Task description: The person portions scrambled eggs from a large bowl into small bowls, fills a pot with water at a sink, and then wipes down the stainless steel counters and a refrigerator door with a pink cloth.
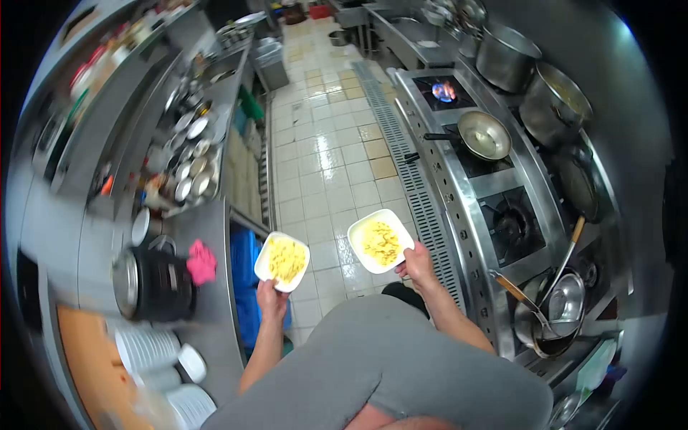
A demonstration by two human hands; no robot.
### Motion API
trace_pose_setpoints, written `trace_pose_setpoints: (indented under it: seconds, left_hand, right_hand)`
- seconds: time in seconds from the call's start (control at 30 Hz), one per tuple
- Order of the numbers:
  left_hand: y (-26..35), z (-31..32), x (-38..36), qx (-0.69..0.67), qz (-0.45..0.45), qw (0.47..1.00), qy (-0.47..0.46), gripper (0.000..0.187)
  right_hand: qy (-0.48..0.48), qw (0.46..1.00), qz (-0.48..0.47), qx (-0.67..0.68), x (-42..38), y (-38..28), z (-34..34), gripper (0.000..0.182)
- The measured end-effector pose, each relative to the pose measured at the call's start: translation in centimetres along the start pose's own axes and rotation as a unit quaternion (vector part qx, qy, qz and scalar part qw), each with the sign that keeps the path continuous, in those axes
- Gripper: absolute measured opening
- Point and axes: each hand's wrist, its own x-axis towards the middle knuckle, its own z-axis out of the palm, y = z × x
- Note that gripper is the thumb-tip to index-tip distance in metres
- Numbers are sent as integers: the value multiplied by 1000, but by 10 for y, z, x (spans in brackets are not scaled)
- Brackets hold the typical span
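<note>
My left hand (271,299) grips the near edge of a white square plate (268,259) heaped with yellow food, held over the tiled floor beside the left counter. My right hand (416,262) holds a second white square plate (358,233) with the same yellow food, close to the front edge of the stove range. Both plates are level and a little apart from each other. My grey-clad torso fills the bottom of the view.
The stove range (502,215) on the right carries a lit burner (444,91), a frying pan (484,135), large pots (553,104) and a wok with ladles (555,315). The left counter (208,236) holds a black pot (154,284), a pink cloth (201,262), stacked white plates (147,350) and several small bowls.
</note>
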Motion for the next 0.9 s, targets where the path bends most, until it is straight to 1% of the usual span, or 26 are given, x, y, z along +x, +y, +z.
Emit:
trace_pose_setpoints:
  seconds: [0.1, 0.17, 0.23, 0.27, 0.3, 0.33, 0.37, 0.4, 0.43, 0.47, 0.5, 0.57, 0.63, 0.67, 0.7, 0.73, 0.77, 0.8, 0.83, 0.87, 0.9]
  left_hand:
    - [21, 89, 139, -3, 21, 992, -123, 45]
    - [33, 160, 210, 9, 21, 992, -123, 43]
    - [42, 218, 273, -35, 4, 990, -135, 44]
    - [50, 247, 293, -55, -5, 990, -126, 44]
    - [53, 262, 323, -55, -1, 991, -122, 44]
    - [58, 263, 350, -60, -14, 994, -94, 44]
    - [70, 277, 378, -70, -22, 995, -74, 43]
    - [83, 285, 400, -83, -25, 994, -66, 42]
    - [89, 266, 438, -52, -35, 997, -45, 42]
    - [100, 261, 459, -20, -25, 999, 6, 43]
    - [116, 272, 472, -59, -1, 998, 15, 42]
    - [142, 267, 522, -42, 25, 997, 53, 40]
    - [166, 270, 580, -51, 34, 990, 128, 40]
    - [171, 256, 612, -38, 56, 987, 149, 39]
    - [185, 253, 646, -44, 48, 988, 142, 37]
    - [198, 257, 680, -55, 47, 980, 184, 35]
    - [216, 267, 721, -66, 48, 973, 216, 33]
    - [232, 272, 765, -59, 62, 978, 190, 32]
    - [250, 280, 805, -50, 75, 983, 161, 32]
    - [277, 304, 846, -53, 75, 984, 153, 31]
    - [303, 328, 882, -52, 71, 986, 144, 30]
  right_hand:
    - [69, 997, 7, 27, 91, -22, -1, 28]
    - [98, 994, 14, 39, 166, -39, -1, 28]
    - [113, 993, -15, -7, 248, -59, 2, 28]
    - [112, 994, -20, -5, 280, -93, 11, 28]
    - [106, 994, -20, -4, 318, -122, 17, 28]
    - [99, 995, -23, -14, 354, -147, 27, 27]
    - [94, 995, -37, -25, 397, -176, 38, 26]
    - [79, 994, -71, -24, 437, -204, 51, 25]
    - [76, 994, -67, -27, 474, -228, 65, 25]
    - [51, 994, -77, -58, 514, -253, 78, 25]
    - [25, 992, -91, -89, 556, -278, 93, 25]
    - [8, 990, -93, -106, 629, -328, 133, 24]
    - [4, 990, -82, -112, 712, -359, 175, 25]
    - [-15, 992, -94, -87, 748, -365, 188, 27]
    - [-18, 992, -90, -89, 782, -376, 206, 25]
    - [-22, 994, -88, -62, 812, -385, 222, 25]
    - [-8, 995, -69, -64, 843, -394, 237, 23]
    - [10, 996, -54, -68, 870, -402, 245, 23]
    - [25, 995, -62, -72, 903, -399, 247, 21]
    - [42, 994, -71, -73, 938, -400, 250, 20]
    - [70, 992, -53, -88, 957, -415, 259, 19]
